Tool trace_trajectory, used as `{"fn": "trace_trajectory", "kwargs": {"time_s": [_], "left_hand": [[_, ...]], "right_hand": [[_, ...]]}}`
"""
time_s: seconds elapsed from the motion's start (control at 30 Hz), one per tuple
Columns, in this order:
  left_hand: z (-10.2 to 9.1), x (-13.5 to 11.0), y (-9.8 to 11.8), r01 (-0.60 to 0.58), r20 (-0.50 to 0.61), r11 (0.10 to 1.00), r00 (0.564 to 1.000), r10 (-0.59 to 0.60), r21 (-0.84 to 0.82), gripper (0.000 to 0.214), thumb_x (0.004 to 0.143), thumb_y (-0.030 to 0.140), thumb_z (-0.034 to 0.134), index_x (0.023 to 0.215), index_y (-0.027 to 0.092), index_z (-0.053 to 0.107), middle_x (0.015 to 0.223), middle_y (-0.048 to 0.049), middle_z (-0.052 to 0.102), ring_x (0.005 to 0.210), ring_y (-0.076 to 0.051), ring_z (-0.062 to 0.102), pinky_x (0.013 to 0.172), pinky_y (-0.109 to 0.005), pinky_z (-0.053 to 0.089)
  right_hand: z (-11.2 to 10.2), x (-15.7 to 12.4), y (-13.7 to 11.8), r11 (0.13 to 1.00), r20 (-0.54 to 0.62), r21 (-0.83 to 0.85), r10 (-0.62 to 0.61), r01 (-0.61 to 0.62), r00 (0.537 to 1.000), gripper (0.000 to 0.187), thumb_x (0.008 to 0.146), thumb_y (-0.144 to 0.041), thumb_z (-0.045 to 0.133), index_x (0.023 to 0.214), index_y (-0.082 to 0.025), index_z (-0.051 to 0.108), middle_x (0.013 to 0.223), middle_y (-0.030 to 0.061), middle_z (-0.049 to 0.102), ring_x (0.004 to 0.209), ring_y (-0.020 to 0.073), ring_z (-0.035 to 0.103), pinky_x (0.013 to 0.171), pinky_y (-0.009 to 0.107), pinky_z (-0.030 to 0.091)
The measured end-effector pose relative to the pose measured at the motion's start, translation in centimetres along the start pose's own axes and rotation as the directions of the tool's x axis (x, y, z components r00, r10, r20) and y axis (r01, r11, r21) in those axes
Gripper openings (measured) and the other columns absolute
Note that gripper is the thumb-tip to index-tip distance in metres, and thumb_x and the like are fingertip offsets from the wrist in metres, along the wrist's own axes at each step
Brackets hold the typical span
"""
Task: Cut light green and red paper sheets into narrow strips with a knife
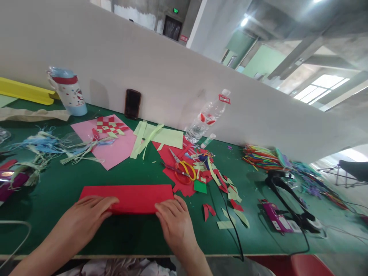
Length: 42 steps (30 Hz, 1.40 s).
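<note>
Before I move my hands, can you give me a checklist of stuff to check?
1. Left hand touching the red paper: ok.
2. Right hand touching the paper's other end: ok.
3. Scissors away from your fingers: ok, they lie beyond the paper.
4. Loose paper scraps tidied up: not ok, they're scattered.
5. Glue stick cap tight: cannot tell, too small.

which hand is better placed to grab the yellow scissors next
Probably the right hand: it touches the right end of the red paper, nearer the yellow scissors. The left hand is at the opposite end, farther away.
</note>
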State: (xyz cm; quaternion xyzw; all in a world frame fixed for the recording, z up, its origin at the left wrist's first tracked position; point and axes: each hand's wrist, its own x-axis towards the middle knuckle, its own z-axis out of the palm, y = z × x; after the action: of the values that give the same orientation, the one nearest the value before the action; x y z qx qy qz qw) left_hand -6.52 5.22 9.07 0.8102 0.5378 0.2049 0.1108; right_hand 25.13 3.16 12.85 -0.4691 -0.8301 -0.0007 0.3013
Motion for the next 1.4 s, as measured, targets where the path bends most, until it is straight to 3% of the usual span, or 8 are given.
{"fn": "trace_trajectory", "kwargs": {"time_s": [0.3,0.47,0.7,0.87,1.03,1.13,1.2,1.4], "left_hand": [[-2.5,0.6,1.6,-0.015,0.043,0.997,0.999,0.018,-0.079,0.029,0.098,0.023,0.055,0.115,0.033,0.076,0.111,0.0018,0.087,0.103,-0.02,0.08,0.103,-0.034,0.059],[-3.6,1.9,3.2,-0.019,0.099,0.987,0.994,0.035,-0.157,0.03,0.103,0.022,0.047,0.112,0.03,0.075,0.109,-0.0001,0.085,0.101,-0.017,0.078,0.099,-0.031,0.058],[-4.8,3.7,4.5,-0.032,0.189,0.97,0.979,0.079,-0.241,0.037,0.106,0.02,0.042,0.119,0.024,0.077,0.112,-0.0023,0.083,0.1,-0.015,0.079,0.089,-0.029,0.061],[-5.5,6.2,2.9,-0.044,0.139,0.98,0.988,0.072,-0.196,0.026,0.108,0.029,0.055,0.126,0.021,0.072,0.124,-0.0056,0.08,0.113,-0.019,0.077,0.1,-0.041,0.063],[-5.0,8.6,1.1,0.016,-0.056,1.0,0.998,-0.015,0.017,0.034,0.104,0.027,0.062,0.137,0.019,0.067,0.135,-0.0127,0.073,0.127,-0.029,0.07,0.113,-0.061,0.055],[-4.0,7.1,1.8,0.021,-0.187,0.992,0.982,0.003,0.125,0.044,0.104,0.014,0.048,0.144,0.021,0.065,0.152,-0.0196,0.063,0.156,-0.038,0.048,0.129,-0.07,0.033],[-2.8,4.8,2.7,-0.036,-0.196,0.986,0.978,0.068,0.16,0.043,0.104,0.015,0.048,0.14,0.023,0.069,0.15,-0.0165,0.065,0.156,-0.035,0.047,0.13,-0.061,0.034],[1.5,-0.5,1.3,-0.278,-0.011,0.944,0.959,0.285,0.179,0.035,0.103,0.04,0.06,0.135,0.042,0.074,0.15,0.0007,0.073,0.144,-0.024,0.06,0.126,-0.041,0.039]], "right_hand": [[-2.0,0.4,2.6,0.996,-0.123,-0.07,-0.061,0.052,0.991,0.024,0.113,-0.026,0.052,0.114,-0.026,0.075,0.104,0.0063,0.081,0.095,0.0232,0.078,0.092,0.04,0.059],[-2.5,1.1,0.7,0.98,-0.19,-0.084,-0.193,0.18,0.963,0.028,0.104,-0.016,0.06,0.123,-0.028,0.076,0.116,0.0085,0.081,0.115,0.03,0.076,0.096,0.046,0.062],[-1.3,2.0,-3.3,0.925,0.082,0.1,-0.376,0.368,0.923,0.042,0.105,-0.021,0.064,0.147,-0.024,0.065,0.13,0.0079,0.081,0.127,0.027,0.074,0.115,0.045,0.057],[0.1,0.5,-1.9,0.986,0.427,0.018,-0.158,0.166,0.891,0.069,0.099,-0.058,0.077,0.155,-0.022,0.061,0.151,0.0144,0.07,0.137,0.0364,0.067,0.117,0.053,0.055],[1.2,-1.0,-0.8,0.997,0.547,-0.046,-0.021,0.055,0.837,0.069,0.097,-0.066,0.075,0.153,-0.028,0.065,0.161,0.0131,0.061,0.15,0.0398,0.054,0.118,0.056,0.051],[1.3,-1.1,-1.2,0.998,0.552,-0.062,0.023,0.014,0.833,0.064,0.097,-0.06,0.078,0.153,-0.031,0.064,0.159,0.0117,0.063,0.146,0.0406,0.056,0.113,0.059,0.053],[1.2,-0.7,-1.5,0.998,0.56,-0.07,0.04,-0.001,0.828,0.06,0.096,-0.057,0.08,0.149,-0.031,0.067,0.154,0.0108,0.067,0.14,0.041,0.06,0.108,0.06,0.055],[1.0,1.4,-1.1,0.999,0.545,-0.033,0.008,0.012,0.838,0.053,0.103,-0.057,0.072,0.146,-0.026,0.067,0.128,0.0112,0.076,0.116,0.0329,0.067,0.097,0.05,0.058]]}}
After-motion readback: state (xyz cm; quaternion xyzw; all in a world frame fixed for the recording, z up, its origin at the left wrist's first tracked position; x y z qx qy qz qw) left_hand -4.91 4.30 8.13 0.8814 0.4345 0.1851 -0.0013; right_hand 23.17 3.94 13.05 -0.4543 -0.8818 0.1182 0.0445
